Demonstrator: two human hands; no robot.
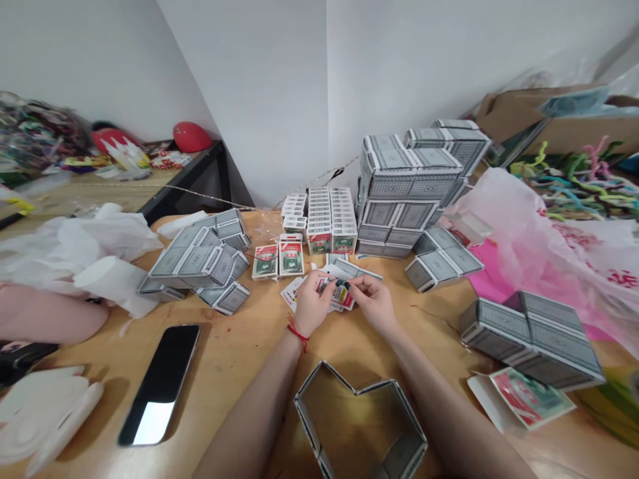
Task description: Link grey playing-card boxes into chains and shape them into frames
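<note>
- Left hand (313, 303): grip pinches the playing card (329, 286) at its left side, thumb over the printed face.
- Right hand (373, 303): grip pinches the same card from the right, thumb and fingertips meeting those of the left hand. Two-sided support presumably steadies the thin stock.
- Playing card position: low over the middle of the table (239, 372), above loose cards (289, 293) spread beneath the hands. The low position probably lets the wrists work close to the surface.
- Heart-shaped card frame (407, 456): near edge, standing on its side walls, open face upward, between the forearms. This stance likely protects its folded corners.
- Two card boxes (291, 256): just beyond the left hand, side by side, apparently for short reach.
- Rows of card boxes (331, 219): far centre, packed closely, likely to save space.
- Card-block stack (399, 193): far right, several tiers high; its flat faces appear to suit stacking.
- Card-block pile (192, 256): left, overlapping at angles.
- Smartphone (160, 382): near left, lying flat, beside the left forearm.
</note>
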